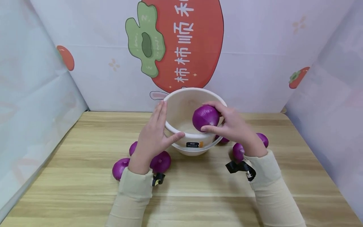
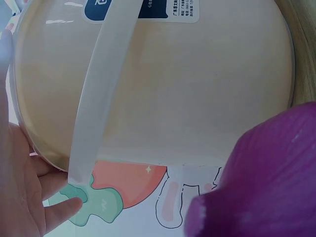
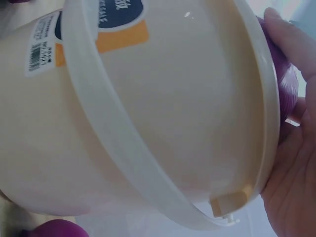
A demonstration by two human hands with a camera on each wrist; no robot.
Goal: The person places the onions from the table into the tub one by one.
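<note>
A cream bucket (image 1: 181,107) with a white handle stands at the middle back of the table, its mouth tilted toward the head camera. My right hand (image 1: 233,124) grips a purple onion (image 1: 206,118) between thumb and fingers at the bucket's mouth, by the right rim. On the left rim rests my left hand (image 1: 153,135), fingers straight and thumb spread along the front edge. The right wrist view has the held onion (image 3: 285,74) partly behind the rim, beside my right hand (image 3: 296,163). In the left wrist view my left hand (image 2: 24,192) touches the bucket's side (image 2: 197,89).
Several purple onions lie on the wooden table (image 1: 198,195): some around my left wrist, such as one onion (image 1: 160,161), and others near my right wrist, such as another onion (image 1: 238,151). A printed cloth (image 1: 255,78) stands behind the bucket and along both sides.
</note>
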